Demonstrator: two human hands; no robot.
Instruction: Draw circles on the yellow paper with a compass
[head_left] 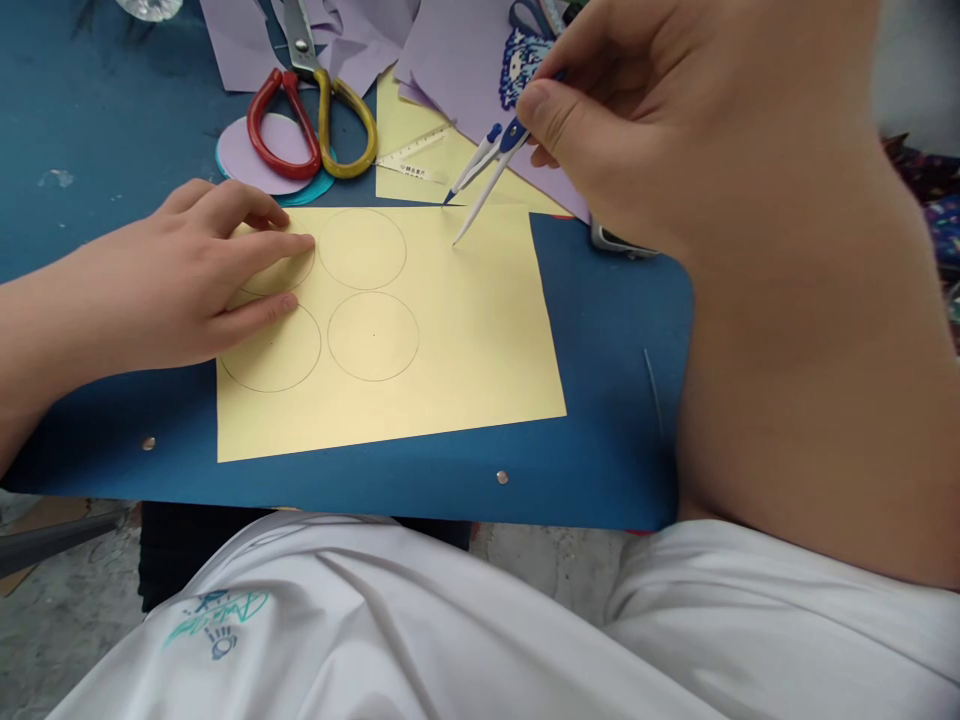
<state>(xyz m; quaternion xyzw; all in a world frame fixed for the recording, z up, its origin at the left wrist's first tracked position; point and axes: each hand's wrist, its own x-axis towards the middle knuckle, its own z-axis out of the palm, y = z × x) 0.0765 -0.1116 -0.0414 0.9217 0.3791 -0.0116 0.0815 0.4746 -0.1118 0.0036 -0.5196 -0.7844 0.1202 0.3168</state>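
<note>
A yellow sheet of paper (480, 340) lies on the blue table with several thin circles drawn on its left and middle parts. My left hand (217, 270) rests flat on the sheet's left side, fingers stretched out, partly covering two of the circles. Between the thumb and fingers of my right hand (600, 110) is a white and blue drawing compass (491, 155). The compass is tilted, its legs a little apart. Its needle leg points down at the blank upper right of the sheet; the other tip is near the top edge. Whether the needle touches the paper I cannot tell.
Scissors (349, 125) with one red and one yellow handle lie partly on cut lilac and teal paper discs (232, 150). Behind the sheet are a clear set square (412, 155), another yellow sheet (397, 105) and lilac paper (450, 50). The blue table's (360, 490) front edge is near my lap.
</note>
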